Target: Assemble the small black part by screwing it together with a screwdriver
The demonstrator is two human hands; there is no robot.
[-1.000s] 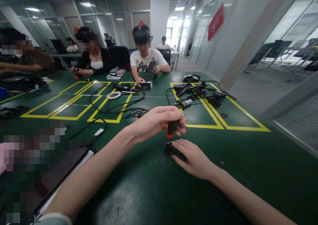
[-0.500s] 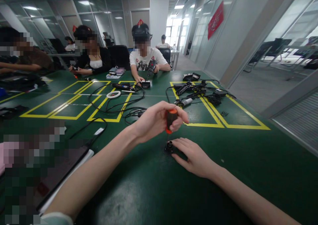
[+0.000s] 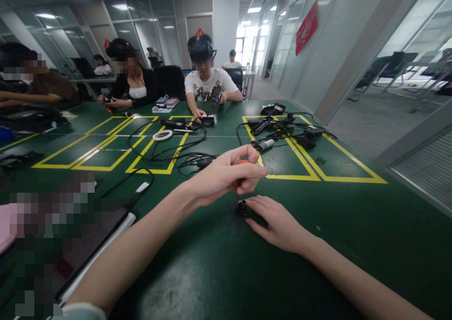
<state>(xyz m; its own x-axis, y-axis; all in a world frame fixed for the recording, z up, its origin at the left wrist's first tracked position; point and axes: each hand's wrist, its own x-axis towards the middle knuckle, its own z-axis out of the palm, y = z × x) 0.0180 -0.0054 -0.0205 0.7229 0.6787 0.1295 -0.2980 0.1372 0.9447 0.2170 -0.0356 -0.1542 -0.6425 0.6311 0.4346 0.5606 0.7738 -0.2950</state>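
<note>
My left hand (image 3: 226, 175) is wrapped around the handle of a screwdriver (image 3: 241, 186), orange and dark, mostly hidden by the fingers. It is upright above a small black round part (image 3: 241, 210) with a short raised tube, which lies flat on the green table (image 3: 219, 263). Whether the tip touches the part is too small to tell. From the right side, my right hand (image 3: 278, 223) grips the part's edge between thumb and fingertips, resting low on the tabletop.
Black cables (image 3: 169, 157) and a white tape roll (image 3: 162, 135) lie ahead on the left. Chargers and more cables (image 3: 282, 131) sit at the far right. A laptop-like device (image 3: 95, 244) is near my left arm. Across the table, a person (image 3: 208, 84) holds a power drill (image 3: 215, 96).
My left hand has turned about the screwdriver, its fingers now folded over the top of the handle. My right hand and the black part stay in place.
</note>
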